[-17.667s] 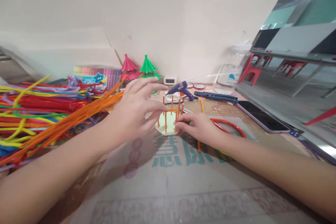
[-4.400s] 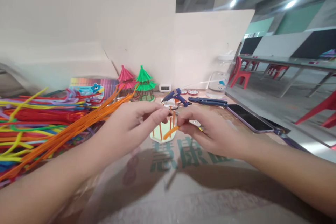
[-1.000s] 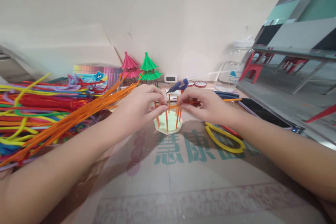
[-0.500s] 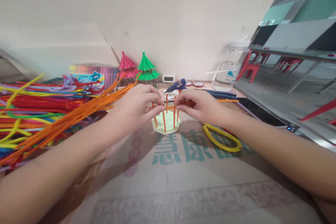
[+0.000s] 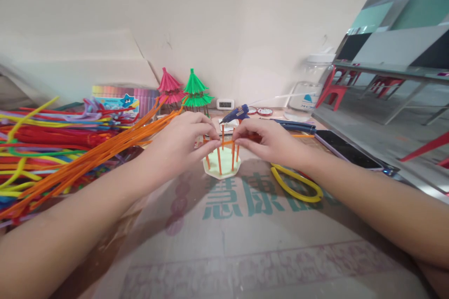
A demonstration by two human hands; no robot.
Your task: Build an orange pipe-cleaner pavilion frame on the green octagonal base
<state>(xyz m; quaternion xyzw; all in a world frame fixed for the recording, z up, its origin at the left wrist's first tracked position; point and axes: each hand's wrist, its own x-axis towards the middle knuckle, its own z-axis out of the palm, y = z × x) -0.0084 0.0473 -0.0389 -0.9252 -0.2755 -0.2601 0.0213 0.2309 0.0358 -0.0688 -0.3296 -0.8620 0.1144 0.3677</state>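
Observation:
A pale green octagonal base lies on the table, with several upright orange posts standing on it. Across the front posts runs an orange pipe cleaner, level near their tops. My left hand pinches it at the left post, thumb and forefinger together. On the other side my right hand pinches the same strip close to the right post; its far end sticks out past the hand. The fingers hide parts of the posts behind them.
Bundled pipe cleaners cover the left side. Behind stand pink and green pagoda-like roofs, a small clock and a blue glue gun. At right are a yellow loop, a phone and a bottle.
Both hands keep nearly the same place and grip on the orange pipe cleaner. Only a very slight shift of the view shows.

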